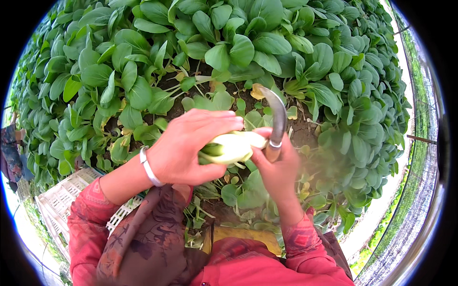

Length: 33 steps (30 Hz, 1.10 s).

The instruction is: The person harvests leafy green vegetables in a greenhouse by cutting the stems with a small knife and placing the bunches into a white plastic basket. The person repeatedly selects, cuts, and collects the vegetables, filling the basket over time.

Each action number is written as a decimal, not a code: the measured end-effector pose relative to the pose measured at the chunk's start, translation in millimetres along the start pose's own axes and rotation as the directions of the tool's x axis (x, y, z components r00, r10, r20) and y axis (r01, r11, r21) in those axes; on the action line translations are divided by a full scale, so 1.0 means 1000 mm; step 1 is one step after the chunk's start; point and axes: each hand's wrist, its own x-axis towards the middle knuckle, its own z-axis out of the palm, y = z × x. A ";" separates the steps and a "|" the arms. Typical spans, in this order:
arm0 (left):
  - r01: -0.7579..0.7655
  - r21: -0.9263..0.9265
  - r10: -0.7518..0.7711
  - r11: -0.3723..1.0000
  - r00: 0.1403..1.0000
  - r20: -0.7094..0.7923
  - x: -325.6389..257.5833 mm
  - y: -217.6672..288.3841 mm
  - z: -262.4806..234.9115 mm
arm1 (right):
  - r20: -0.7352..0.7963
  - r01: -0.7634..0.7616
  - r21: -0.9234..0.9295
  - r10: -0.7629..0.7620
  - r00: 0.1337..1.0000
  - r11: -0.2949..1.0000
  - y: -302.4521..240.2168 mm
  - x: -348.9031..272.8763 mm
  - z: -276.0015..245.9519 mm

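My left hand (183, 145) is wrapped round a head of bok choy (232, 148), its pale base turned to the right and its leafy end largely hidden under my palm. A silver bangle circles my left wrist. In my right hand (280, 176) is a sickle (278, 117), gripped by its short wooden handle, with the curved blade rising away from me. The thumb and a finger of that same hand touch the cut-looking base of the bok choy. Both hands are held above the bed, over low leaves and bare soil.
Dense bok choy plants (243, 50) fill the far side and both flanks. At the left stands a white slatted plastic crate (55, 202). Something flat and yellow (245, 234) lies close to my body. Another person's patterned clothing (10, 150) shows at the far left edge.
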 end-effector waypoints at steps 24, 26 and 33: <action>0.024 0.883 -0.542 0.468 0.798 0.265 0.047 -0.119 -0.044 | 0.142 -0.194 -0.292 0.243 0.960 0.936 0.072 -0.006 0.010; -0.043 0.924 -0.598 0.380 0.750 0.282 0.048 -0.141 -0.040 | 0.181 -0.124 -0.264 0.175 0.968 0.957 0.081 0.006 0.027; 0.022 0.985 -0.590 0.170 0.803 0.083 0.005 -0.182 -0.036 | 0.138 0.057 -0.212 -0.028 0.990 0.976 0.109 0.085 0.112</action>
